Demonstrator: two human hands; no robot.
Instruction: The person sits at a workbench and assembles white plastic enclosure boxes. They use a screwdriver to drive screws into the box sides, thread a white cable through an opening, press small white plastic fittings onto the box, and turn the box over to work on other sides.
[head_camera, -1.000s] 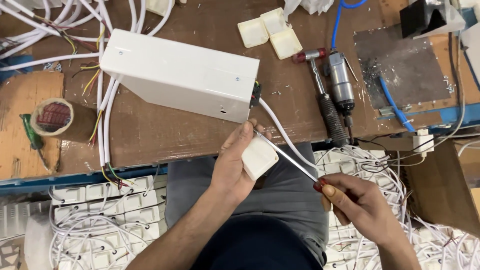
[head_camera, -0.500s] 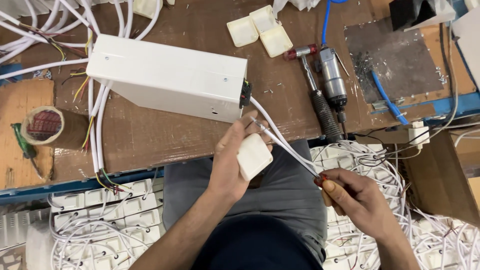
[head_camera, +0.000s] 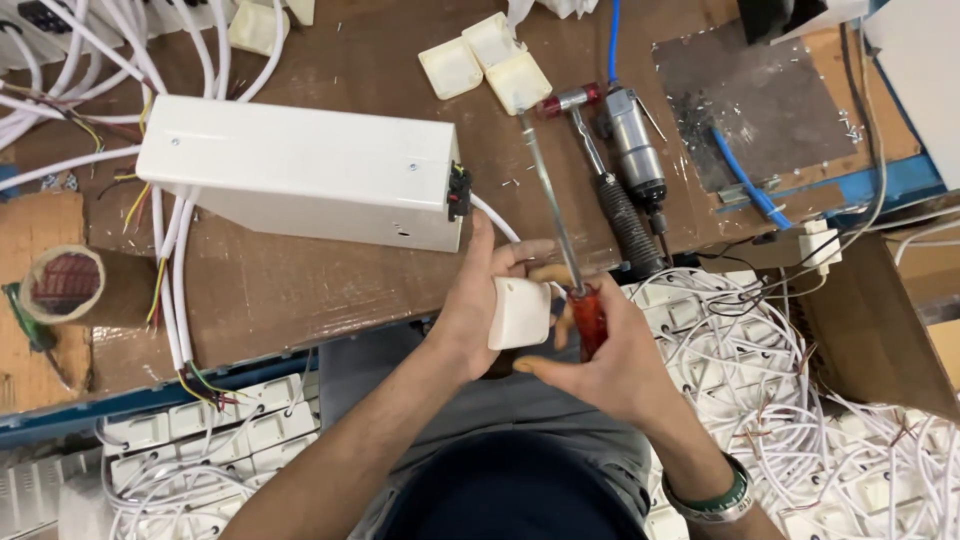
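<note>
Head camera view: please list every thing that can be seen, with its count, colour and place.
white metal box: one, white, on the brown bench, upper left.
small plastic housing: one, white, in the left hand.
screwdriver: one, red handle, steel shaft pointing up, in the right hand.
hammer: one, red head, black grip, right of the box.
air tool: one, grey, blue hose, beside the hammer.
loose covers: three, cream, top centre.
tape roll: one, brown, far left.
wired sockets: many, white, below the bench.
left hand: holds the housing.
right hand: grips the screwdriver.

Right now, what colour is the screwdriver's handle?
Translucent red, on the screwdriver gripped by the right hand; head view.
</note>
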